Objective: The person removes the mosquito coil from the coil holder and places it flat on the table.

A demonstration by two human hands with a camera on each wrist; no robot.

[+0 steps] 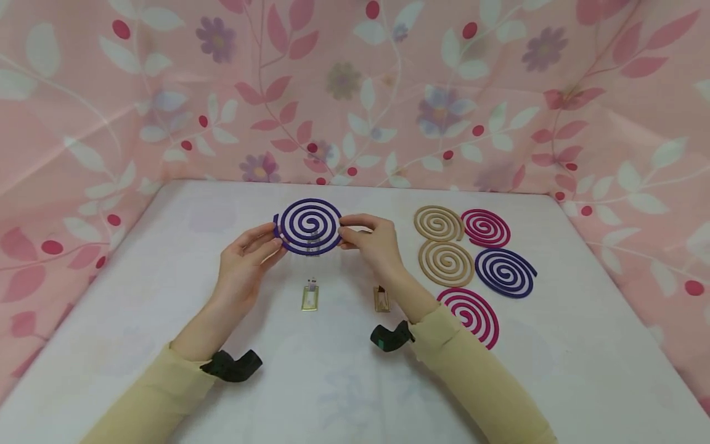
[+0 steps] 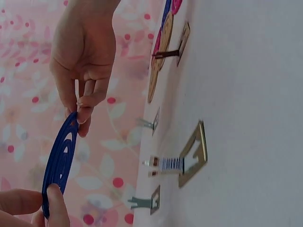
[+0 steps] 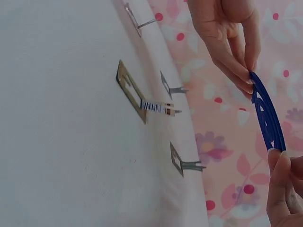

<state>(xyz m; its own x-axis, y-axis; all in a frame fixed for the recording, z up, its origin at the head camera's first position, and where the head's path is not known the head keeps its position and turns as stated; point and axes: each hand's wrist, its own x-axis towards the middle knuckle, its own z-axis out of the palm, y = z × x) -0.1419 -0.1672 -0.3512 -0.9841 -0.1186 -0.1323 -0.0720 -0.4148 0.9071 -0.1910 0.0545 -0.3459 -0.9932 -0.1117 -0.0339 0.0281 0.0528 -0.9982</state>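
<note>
A dark blue spiral mosquito coil [image 1: 310,226] is held flat above the table between both hands. The left hand [image 1: 242,265] pinches its left rim between thumb and fingers. At the opposite rim, the right hand [image 1: 378,243] pinches it the same way. Seen nearly edge-on in the left wrist view, the coil [image 2: 60,161] is well off the tabletop. Below stand small metal coil stands: a gold one [image 1: 310,299] near the middle, another [image 1: 381,302] partly covered by the right wrist, and one seen through the coil. A barcode-like striped label [image 3: 154,107] shows on one stand.
To the right lie more spiral coils: two tan ones [image 1: 446,263], two magenta ones [image 1: 485,228] and a blue one [image 1: 506,272]. The right sleeve partly covers the nearer magenta coil. A white cloth [image 1: 111,333] covers the table, with a pink floral curtain [image 1: 355,92] behind it.
</note>
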